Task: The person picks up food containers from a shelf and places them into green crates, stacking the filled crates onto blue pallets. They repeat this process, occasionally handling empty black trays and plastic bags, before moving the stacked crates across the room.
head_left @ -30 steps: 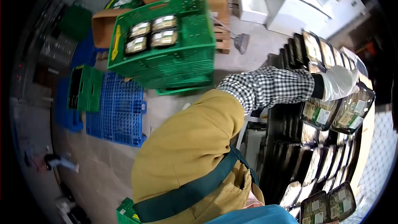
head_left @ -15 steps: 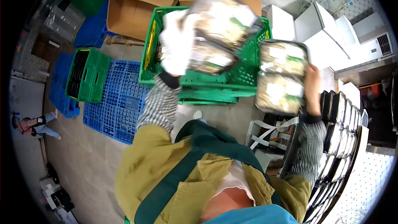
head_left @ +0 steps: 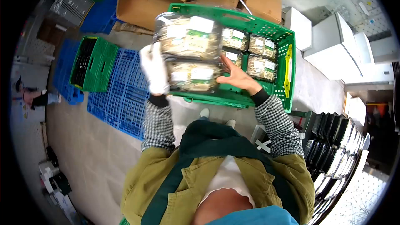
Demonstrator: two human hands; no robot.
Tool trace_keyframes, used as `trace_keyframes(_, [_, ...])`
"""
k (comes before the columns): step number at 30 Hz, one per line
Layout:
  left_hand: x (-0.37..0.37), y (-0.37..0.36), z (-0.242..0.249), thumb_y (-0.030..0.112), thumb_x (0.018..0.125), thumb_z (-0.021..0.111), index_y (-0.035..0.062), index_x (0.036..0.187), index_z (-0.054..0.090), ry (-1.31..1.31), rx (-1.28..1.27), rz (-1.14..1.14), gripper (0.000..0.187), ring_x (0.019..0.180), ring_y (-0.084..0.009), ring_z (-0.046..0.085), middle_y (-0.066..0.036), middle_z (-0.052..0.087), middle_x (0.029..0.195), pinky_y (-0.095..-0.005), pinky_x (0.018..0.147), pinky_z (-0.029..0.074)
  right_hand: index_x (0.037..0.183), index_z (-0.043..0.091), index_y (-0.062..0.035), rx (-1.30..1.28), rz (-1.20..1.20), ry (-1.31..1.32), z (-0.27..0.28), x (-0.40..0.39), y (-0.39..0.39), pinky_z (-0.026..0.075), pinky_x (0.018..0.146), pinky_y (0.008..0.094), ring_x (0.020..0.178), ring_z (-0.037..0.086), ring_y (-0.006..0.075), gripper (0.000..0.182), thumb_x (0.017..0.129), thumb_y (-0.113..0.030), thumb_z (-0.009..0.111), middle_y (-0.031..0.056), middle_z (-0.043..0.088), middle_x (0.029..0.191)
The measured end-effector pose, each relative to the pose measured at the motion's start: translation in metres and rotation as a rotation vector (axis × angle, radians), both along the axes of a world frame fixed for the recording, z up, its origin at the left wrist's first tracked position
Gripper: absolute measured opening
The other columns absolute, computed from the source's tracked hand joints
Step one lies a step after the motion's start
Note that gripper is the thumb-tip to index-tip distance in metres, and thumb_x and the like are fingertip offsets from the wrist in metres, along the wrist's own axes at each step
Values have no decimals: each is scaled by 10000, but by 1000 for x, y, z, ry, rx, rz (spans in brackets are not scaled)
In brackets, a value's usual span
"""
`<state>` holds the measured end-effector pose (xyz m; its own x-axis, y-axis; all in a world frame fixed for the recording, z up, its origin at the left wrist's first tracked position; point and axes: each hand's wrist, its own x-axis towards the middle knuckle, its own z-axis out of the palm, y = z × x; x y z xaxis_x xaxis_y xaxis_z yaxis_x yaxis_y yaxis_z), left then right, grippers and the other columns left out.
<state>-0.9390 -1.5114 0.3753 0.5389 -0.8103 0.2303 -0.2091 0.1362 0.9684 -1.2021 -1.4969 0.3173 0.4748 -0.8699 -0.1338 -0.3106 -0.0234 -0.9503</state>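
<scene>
White fabric covers the left hand [head_left: 154, 68], blurred but apparently clamped on the left edges of two film-wrapped food trays, the upper one [head_left: 189, 37] lying just beyond the lower one [head_left: 193, 76]. The bare right hand [head_left: 239, 77] is spread, thumb and fingers apart, its fingertips against the trays' right side. Below this grip is the green perforated crate [head_left: 227, 98], the held pair over its left end; four similar packed trays [head_left: 262, 46] sit inside, beyond and to the right of the fingers. With the glove bearing most of the load, slick film could let the lower tray slide away from the upper one if the right fingers lose contact. Tipping the pair could also catch a corner on the crate's near wall, or knock the packed trays.
</scene>
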Motion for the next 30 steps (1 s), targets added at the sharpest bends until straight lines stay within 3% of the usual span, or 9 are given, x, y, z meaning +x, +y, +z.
trace_keyframes(6, [-17,-13,-12,247,888,581,18,936,517,-158,90,-76,244,570,-166,533,-69,567,652,-300,573,453,1281,401,43,126,-227,-110,2,-44,17,361,1006,328,1134,490,232,661,835,-384,638,172,510,1248])
trace_keyframes(11, [22,9,-25,268,903,574,34,974,514,-407,304,-153,252,476,-99,562,-56,605,658,-242,400,421,1253,450,12,914,-278,-471,-55,-94,15,462,933,323,1102,540,203,495,921,-346,532,136,527,1246])
trace_keyframes(15, [40,18,-78,362,836,600,21,1044,519,-1259,740,-277,407,669,-298,651,-164,655,754,-397,584,514,1363,239,64,881,-91,196,-85,-73,15,513,862,464,1204,434,304,703,915,-401,517,180,358,1382])
trace_keyframes(17, [40,13,-97,330,754,642,9,948,588,-1268,783,-452,379,755,-340,644,-181,657,818,-420,692,508,1385,94,77,1051,-304,108,-127,-70,1,598,647,358,897,628,312,735,924,-315,511,273,291,1372])
trace_keyframes(23, [9,-14,-119,243,693,672,34,873,683,-1421,761,-1302,275,862,-325,641,-201,655,887,-403,769,501,1305,244,123,489,-191,120,-112,-67,21,571,682,335,801,643,297,669,809,-107,630,253,465,1206])
trace_keyframes(25, [10,-22,-149,230,734,647,20,1062,568,-1420,789,-1245,397,853,-365,625,-238,637,892,-420,762,499,1286,272,122,216,-2,609,-137,-75,18,543,680,391,826,637,339,723,716,-86,665,236,592,1035])
trace_keyframes(26, [5,-22,-147,231,783,602,35,1012,581,-1378,383,-1312,302,812,-342,617,-203,639,851,-435,722,485,1228,357,108,61,83,699,-137,-74,20,521,662,414,804,640,350,691,644,-84,672,180,652,816])
trace_keyframes(27, [-4,-29,-150,225,801,565,42,943,596,-1490,304,-1392,234,777,-326,616,-194,634,840,-428,690,487,1162,489,4,-131,148,723,-195,-72,14,505,643,434,798,631,328,524,688,-152,650,214,612,1004])
trace_keyframes(30, [-44,-42,-158,209,840,475,43,842,638,-1900,77,-1520,233,739,-297,628,-172,637,828,-420,653,499,825,661,-79,-244,-230,928,-150,-51,32,528,671,408,799,632,291,132,722,-148,615,126,626,943])
